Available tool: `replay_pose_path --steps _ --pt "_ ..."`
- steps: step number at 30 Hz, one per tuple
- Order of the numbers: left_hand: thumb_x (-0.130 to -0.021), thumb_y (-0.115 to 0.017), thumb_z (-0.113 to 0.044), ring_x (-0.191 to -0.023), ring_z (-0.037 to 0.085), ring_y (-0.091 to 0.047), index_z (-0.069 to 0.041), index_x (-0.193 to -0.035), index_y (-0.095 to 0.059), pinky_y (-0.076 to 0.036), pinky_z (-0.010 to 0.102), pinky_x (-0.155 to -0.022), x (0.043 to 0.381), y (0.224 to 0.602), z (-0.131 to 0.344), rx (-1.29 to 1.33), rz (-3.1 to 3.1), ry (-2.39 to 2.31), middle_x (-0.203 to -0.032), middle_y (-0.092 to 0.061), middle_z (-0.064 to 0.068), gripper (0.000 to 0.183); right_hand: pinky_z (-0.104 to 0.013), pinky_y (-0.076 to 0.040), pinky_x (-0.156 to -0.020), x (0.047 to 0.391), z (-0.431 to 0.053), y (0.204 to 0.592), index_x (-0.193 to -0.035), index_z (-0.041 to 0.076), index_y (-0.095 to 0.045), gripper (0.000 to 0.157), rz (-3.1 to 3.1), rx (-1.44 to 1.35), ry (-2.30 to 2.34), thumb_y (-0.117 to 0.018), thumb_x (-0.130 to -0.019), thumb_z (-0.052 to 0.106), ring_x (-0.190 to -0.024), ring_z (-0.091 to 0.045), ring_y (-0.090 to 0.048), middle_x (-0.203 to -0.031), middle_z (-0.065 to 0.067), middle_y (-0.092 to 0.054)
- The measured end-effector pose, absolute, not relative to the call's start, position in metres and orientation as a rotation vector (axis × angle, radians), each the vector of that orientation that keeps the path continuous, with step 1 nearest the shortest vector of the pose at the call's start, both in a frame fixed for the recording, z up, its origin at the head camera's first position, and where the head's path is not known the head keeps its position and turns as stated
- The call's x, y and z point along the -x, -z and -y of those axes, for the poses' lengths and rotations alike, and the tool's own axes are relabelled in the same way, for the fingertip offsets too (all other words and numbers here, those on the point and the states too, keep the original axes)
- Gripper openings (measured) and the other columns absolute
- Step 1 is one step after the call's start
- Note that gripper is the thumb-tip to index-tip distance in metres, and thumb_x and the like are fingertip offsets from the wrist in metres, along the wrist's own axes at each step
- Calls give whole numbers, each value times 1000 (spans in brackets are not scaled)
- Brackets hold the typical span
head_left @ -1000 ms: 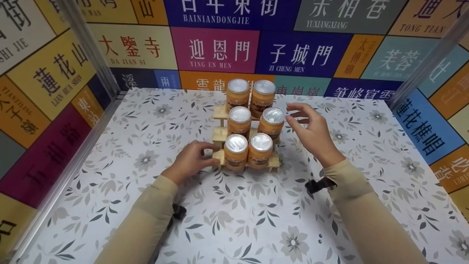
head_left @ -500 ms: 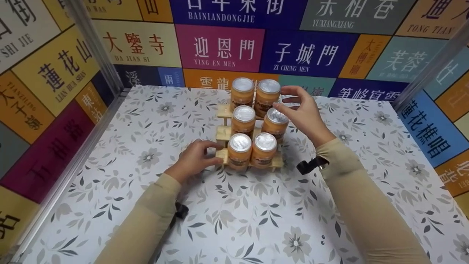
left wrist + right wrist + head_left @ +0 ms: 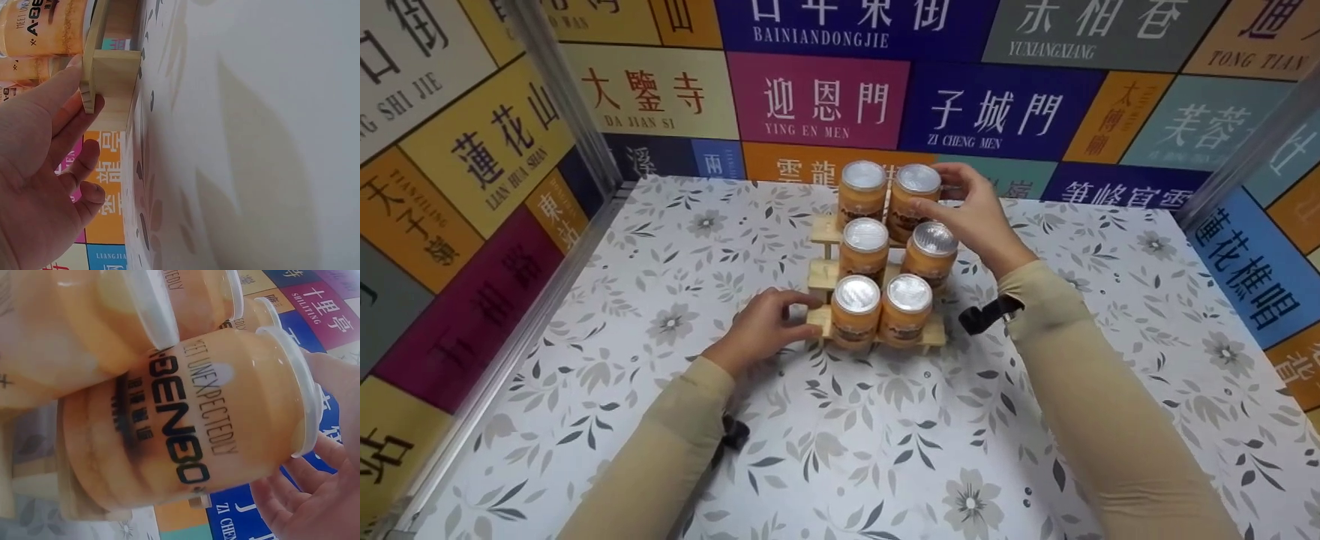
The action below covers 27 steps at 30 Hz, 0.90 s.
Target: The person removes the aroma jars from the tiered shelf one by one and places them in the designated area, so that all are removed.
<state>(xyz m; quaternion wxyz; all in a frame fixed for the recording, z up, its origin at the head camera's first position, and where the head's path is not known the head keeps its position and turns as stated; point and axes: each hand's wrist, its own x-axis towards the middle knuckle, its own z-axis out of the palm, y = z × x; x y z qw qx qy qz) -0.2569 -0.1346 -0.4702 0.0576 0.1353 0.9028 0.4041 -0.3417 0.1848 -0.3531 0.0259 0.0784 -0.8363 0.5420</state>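
Right-hand grip (image 3: 976, 217): thumb and fingers narrowed about the lid end of the rear right jar (image 3: 903, 214), which stands upright on the top step of a three-stepped wooden rack (image 3: 823, 274); how firmly it is pressed cannot be told. Left-hand grip (image 3: 760, 328): thumb above and forefinger below, pinching the left end of the rack's lowest step. Likely faults, as judged: a hold confined to the lid end could let the jar slip or tilt; the right thumb and palm, close above the middle right jar (image 3: 928, 261), could nudge it off its step, as it sits toward the right end; an upward pull by the left hand could tip the rack and all it bears. Appearance: the held jar is glossy and orange, mottled paler in places, with a clear-looking lid rim and black lettering, of which "UNEXPECTEDLY" is legible. Outward, the rear left jar (image 3: 861, 201), middle left jar (image 3: 862, 260), front left jar (image 3: 855, 321) and front right jar (image 3: 905, 320) stand upright, silvery-topped; the rack rests on a leaf-patterned desk (image 3: 780, 465).
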Motion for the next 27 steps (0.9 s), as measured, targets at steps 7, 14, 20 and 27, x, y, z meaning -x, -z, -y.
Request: replay_pose_path --steps 7,14,20,27 --pt "-87 -85 -32 -102 23 -61 -21 -127 -74 -49 39 -91 257 472 135 -470 -2746 -1237 -125 -72 -3 42 -39 -47 -107 346 -182 351 -143 17 -55 69 2567 -204 -1763 -85 -85 40 -122 -20 -59 -139 -6 -59" --pt "-86 -85 -35 -101 21 -61 -24 -125 -74 -49 37 -89 258 473 137 -453 -2732 -1223 -123 -72 -6 42 -36 -48 -107 343 -186 351 -139 15 -57 60 2452 -160 -1892 -85 -87 29 -121 -20 -62 -134 -4 -62" --pt "-85 -86 -35 -102 20 -59 -25 -124 -74 -48 38 -89 259 472 137 -431 -2726 -1225 -122 -72 -6 42 -36 -49 -106 340 -202 350 -137 15 -58 58 2337 -99 -1913 -85 -87 27 -122 -20 -60 -135 -4 -61" --pt "-85 -86 -36 -102 21 -59 -28 -126 -73 -47 37 -88 258 471 137 -409 -2723 -1210 -121 -70 -6 44 -37 -46 -108 336 -231 358 -141 17 -55 63 2311 1 -1902 -85 -86 30 -128 -20 -56 -140 -4 -58"
